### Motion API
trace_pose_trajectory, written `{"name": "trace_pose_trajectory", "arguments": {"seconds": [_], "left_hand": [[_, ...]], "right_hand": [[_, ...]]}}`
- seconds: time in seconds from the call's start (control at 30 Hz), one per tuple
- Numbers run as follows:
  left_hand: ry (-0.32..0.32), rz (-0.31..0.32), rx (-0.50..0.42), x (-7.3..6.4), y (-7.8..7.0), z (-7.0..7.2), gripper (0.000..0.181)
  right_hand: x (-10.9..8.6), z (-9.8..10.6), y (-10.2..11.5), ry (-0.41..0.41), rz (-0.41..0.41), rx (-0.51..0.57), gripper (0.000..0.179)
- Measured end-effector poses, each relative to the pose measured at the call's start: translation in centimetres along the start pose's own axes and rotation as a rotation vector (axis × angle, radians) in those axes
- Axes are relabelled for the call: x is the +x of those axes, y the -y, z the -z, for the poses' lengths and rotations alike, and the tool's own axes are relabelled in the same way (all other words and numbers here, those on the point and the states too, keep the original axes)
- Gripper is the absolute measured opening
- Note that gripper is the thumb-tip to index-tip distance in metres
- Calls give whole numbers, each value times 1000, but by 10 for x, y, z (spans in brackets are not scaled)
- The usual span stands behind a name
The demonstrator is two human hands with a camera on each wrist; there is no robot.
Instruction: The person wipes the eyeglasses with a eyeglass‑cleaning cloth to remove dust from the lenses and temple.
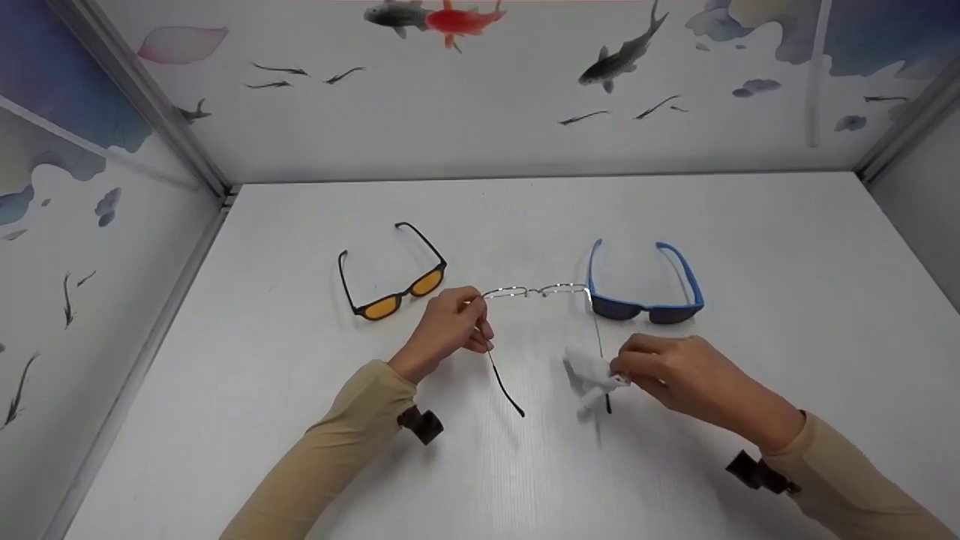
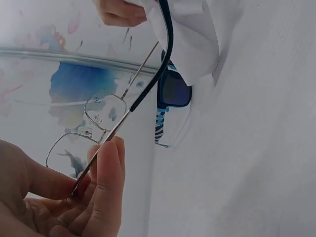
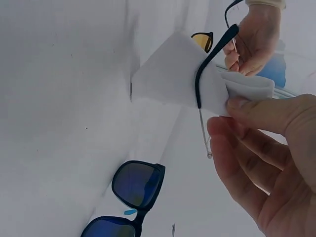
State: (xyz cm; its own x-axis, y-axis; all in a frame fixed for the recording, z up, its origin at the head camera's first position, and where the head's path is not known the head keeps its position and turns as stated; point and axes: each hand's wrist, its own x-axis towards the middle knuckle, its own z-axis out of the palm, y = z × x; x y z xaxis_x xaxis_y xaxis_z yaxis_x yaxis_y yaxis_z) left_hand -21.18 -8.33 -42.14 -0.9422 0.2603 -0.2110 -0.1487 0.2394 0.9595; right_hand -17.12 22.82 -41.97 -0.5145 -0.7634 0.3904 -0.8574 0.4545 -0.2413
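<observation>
My left hand (image 1: 450, 324) pinches one temple of a pair of thin metal-rimmed eyeglasses (image 1: 534, 291), near its hinge. The glasses are held up over the table with both temples unfolded toward me, their dark tips pointing down. In the left wrist view, the thumb and fingers (image 2: 109, 177) close on the thin temple. My right hand (image 1: 679, 371) pinches a white cloth (image 1: 589, 369) between thumb and fingers, right beside the other temple. In the right wrist view, that temple's dark tip (image 3: 202, 79) crosses in front of the cloth.
Black-framed glasses with orange lenses (image 1: 382, 306) lie unfolded on the white table (image 1: 480, 480) at left. Blue-framed sunglasses (image 1: 667, 313) with dark lenses lie at right, just behind the eyeglasses. Panels with painted fish (image 1: 619, 64) enclose the back and sides.
</observation>
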Motion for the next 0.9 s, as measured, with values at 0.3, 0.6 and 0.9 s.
{"name": "trace_pose_trajectory", "arguments": {"seconds": [0.3, 0.6, 0.9], "left_hand": [[-18, -5, -52, 4, 1, 6, 22], [14, -67, -171, 6, 5, -1, 21], [47, -120, -287, 5, -2, -18, 24]], "right_hand": [[8, 18, 14, 54, -52, 189, 39], [30, -3, 28, -53, -118, 183, 30], [37, -32, 29, 28, -323, 316, 19]]}}
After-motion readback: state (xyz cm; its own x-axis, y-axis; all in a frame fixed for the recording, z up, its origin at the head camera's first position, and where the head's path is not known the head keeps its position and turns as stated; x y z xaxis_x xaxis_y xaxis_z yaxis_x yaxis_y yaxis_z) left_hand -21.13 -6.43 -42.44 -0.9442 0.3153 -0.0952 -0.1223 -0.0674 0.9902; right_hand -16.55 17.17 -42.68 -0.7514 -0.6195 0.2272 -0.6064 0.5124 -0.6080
